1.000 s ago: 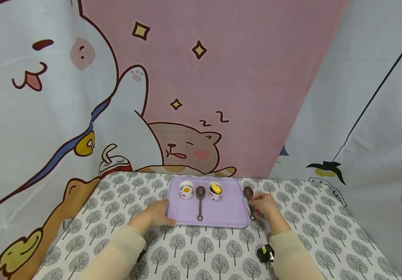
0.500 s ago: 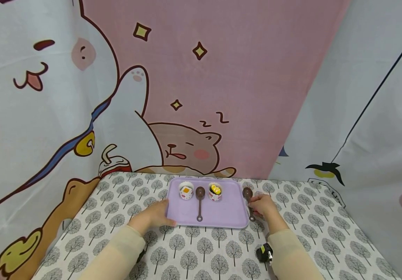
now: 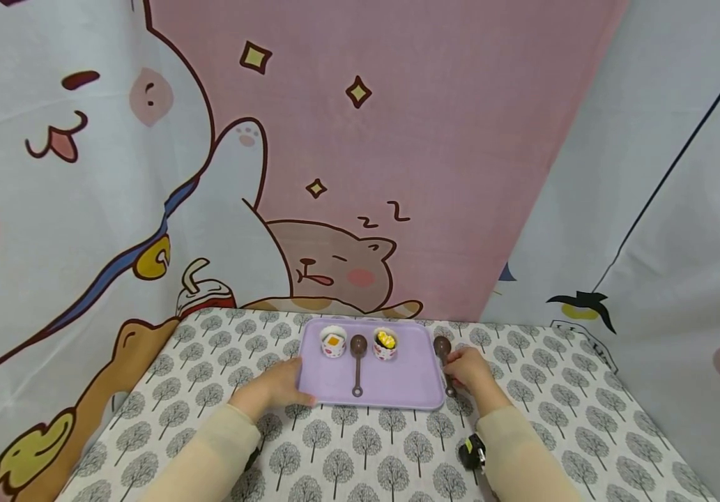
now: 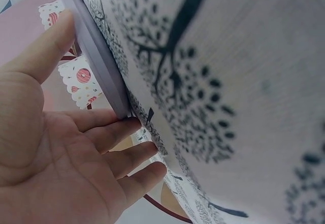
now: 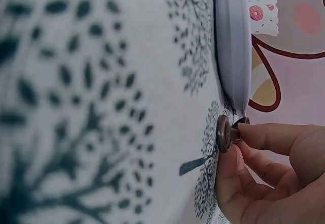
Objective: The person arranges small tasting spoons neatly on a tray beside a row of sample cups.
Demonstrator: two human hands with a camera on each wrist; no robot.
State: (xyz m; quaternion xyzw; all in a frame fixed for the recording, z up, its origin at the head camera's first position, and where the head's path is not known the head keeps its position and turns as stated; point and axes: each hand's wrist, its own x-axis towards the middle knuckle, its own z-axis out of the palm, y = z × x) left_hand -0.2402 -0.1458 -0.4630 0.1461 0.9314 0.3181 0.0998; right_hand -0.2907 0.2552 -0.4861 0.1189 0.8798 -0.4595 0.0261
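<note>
In the head view a lilac tray (image 3: 391,390) lies on the table. My left hand (image 3: 278,385) rests at its left edge, fingers fairly straight; in the left wrist view, the fingertips (image 4: 118,120) and thumb touch its rim. Just beyond the tray's right edge lies a brown spoon (image 3: 442,346), bowl pointing away. My right hand (image 3: 469,369) pinches its handle between thumb and fingers, which the right wrist view shows at the handle's ring end (image 5: 222,134). Another brown spoon (image 3: 357,369) lies on the tray between two patterned paper cups, one with orange-topped white filling (image 3: 334,343), one with yellow pieces (image 3: 385,344).
A tree-print cloth (image 3: 366,446) covers the table. Behind it hangs a backdrop (image 3: 435,174) with cartoon animals, close to the table's far edge. A black wrist device (image 3: 472,453) sits by the right sleeve.
My right hand has shifted slightly left with the outer spoon, bringing it a little closer to the tray's right edge. The left hand, tray and cups look nearly unchanged.
</note>
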